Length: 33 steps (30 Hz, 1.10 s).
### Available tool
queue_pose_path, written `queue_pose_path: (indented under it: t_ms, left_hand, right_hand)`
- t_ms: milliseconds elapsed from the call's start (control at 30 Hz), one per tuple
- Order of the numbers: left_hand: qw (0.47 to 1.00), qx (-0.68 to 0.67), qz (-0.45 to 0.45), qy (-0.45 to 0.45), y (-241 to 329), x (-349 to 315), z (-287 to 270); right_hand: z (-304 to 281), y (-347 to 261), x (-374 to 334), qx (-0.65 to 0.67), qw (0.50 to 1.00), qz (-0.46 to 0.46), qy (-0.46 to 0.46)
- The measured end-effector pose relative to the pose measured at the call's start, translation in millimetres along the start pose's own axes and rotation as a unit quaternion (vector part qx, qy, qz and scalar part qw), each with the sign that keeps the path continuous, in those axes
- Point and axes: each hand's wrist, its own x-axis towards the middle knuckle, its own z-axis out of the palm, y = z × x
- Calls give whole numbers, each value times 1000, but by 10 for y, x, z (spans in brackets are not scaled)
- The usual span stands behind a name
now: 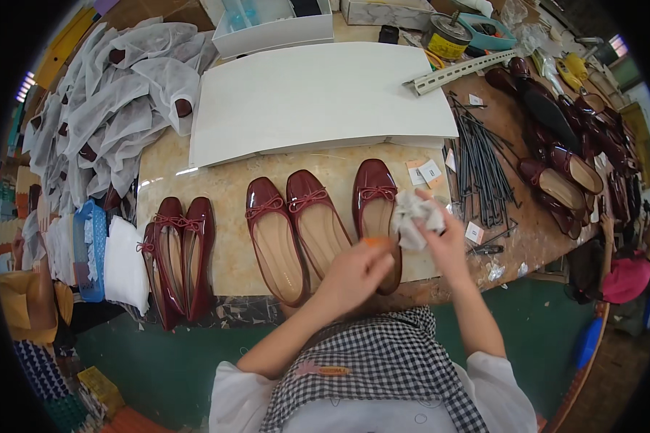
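Observation:
A burgundy patent ballet flat (375, 176) with a bow lies upright on the tabletop, partly hidden by my hands. Over its heel end, my left hand (355, 273) is closed, with a small orange piece (377, 240) at its fingertips whose kind I cannot make out. My right hand (448, 242) pinches a crumpled whitish cloth (416, 219) along the same shoe's right side. Just left of my hands stand two matching flats, one whole (273, 238) and one (312, 209) with its heel hidden behind my left hand.
More burgundy flats (198, 238) rest at the table's left edge beside folded white cloth (125, 263). A white board (318, 101) spans the back. Dark rods (482, 166), small tags (427, 172) and piled shoes (556, 177) lie right. Wrapped shoes (115, 101) fill the far left.

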Motion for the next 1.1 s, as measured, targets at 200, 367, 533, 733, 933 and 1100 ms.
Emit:
queue_pose_path:
  t_ms: [200,367,533,733,933,1100]
  left_hand:
    - [917,338,161,-137,114,-119,299]
    - [922,338,180,-50,1,-40,462]
    - [922,337,174,-79,34,-53,458]
    - [881,387,199,-187,159,235,166]
    - [778,578,70,237,-369,1919,-1593]
    - [848,452,75,266,-468,1931,-1452]
  right_hand:
    - [344,240,207,-629,699,-337,-49]
    - [494,381,628,-623,710,-324,-46]
    - [102,214,638,-425,873,-231,-59]
    - [333,318,863,-446,862,-240,16]
    - [51,130,226,-340,917,-208,-14]
    - [-4,123,-46,-269,944,-191,1]
